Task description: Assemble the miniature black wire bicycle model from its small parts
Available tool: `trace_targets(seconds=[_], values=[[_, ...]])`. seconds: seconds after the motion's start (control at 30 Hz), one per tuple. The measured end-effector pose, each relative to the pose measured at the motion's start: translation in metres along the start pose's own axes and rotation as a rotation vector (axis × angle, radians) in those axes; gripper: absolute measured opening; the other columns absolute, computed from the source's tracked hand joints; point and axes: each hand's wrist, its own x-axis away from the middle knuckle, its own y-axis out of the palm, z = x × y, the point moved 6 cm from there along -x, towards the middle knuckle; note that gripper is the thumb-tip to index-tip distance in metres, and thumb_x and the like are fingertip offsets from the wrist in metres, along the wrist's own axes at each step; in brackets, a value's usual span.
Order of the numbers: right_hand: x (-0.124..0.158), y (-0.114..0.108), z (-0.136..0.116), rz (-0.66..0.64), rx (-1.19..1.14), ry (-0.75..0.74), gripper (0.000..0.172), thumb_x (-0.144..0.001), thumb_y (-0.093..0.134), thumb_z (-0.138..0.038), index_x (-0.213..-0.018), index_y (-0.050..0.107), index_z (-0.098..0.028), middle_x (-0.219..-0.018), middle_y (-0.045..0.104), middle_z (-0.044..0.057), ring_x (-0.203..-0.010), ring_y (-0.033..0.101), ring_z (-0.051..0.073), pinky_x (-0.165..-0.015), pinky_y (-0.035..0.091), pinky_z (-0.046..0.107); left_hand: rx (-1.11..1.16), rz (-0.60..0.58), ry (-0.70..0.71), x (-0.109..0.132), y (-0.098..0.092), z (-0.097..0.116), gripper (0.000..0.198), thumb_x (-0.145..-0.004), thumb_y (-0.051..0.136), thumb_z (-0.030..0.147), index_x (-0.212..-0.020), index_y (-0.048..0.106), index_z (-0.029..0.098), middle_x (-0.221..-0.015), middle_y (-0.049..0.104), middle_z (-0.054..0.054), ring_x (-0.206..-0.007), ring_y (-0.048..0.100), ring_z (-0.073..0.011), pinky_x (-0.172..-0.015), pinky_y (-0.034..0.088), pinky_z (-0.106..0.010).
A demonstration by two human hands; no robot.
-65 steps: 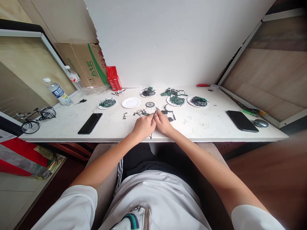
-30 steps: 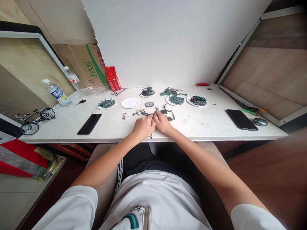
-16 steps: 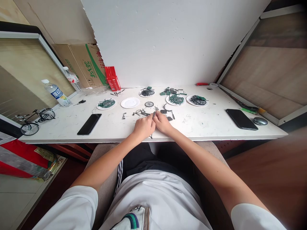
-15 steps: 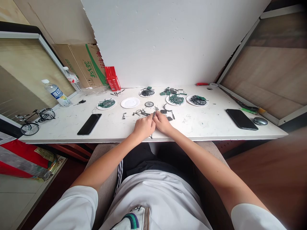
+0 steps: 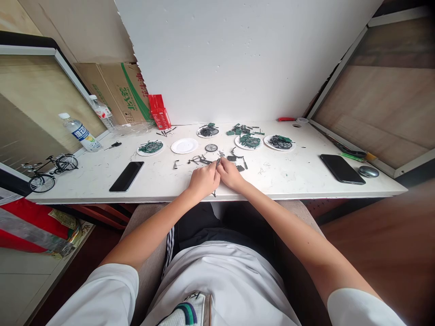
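Near the front edge of the white table, my left hand (image 5: 205, 179) and my right hand (image 5: 231, 174) are pressed together with fingers closed. A small dark piece (image 5: 218, 161) shows between the fingertips; its kind and most of its shape are hidden. Just beyond the hands lie loose model bicycle parts: a spoked wheel (image 5: 211, 148), a dark frame-like part (image 5: 200, 159), a curved black part (image 5: 238, 151) and a flat dark piece (image 5: 240, 168). A thin dark part (image 5: 214, 194) pokes out below my left hand.
Paper plates carry green parts (image 5: 150, 146) and black parts (image 5: 281, 142); one white plate (image 5: 184, 146) is bare. An assembled model bicycle (image 5: 52, 170) stands far left. Phones (image 5: 127, 176) lie on both sides, with a mouse (image 5: 369, 171) far right. Bottles (image 5: 81, 132) stand back left.
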Motion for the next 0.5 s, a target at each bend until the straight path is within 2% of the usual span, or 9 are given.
trace_targets(seconds=[0.5], values=[[0.0003,-0.0001,0.0001,0.0,0.003,-0.005,0.021,-0.102,0.041,-0.037,-0.083,0.036,-0.029,-0.077,0.057,0.001,-0.071,0.048,0.021,-0.071,0.037,0.036,0.009,0.001,-0.004,-0.0003,0.0,0.0,0.049,-0.111,0.043,0.025,-0.154,0.064,0.013,-0.126,0.083,-0.016,-0.106,0.082,-0.0301,-0.092,0.062,-0.038]])
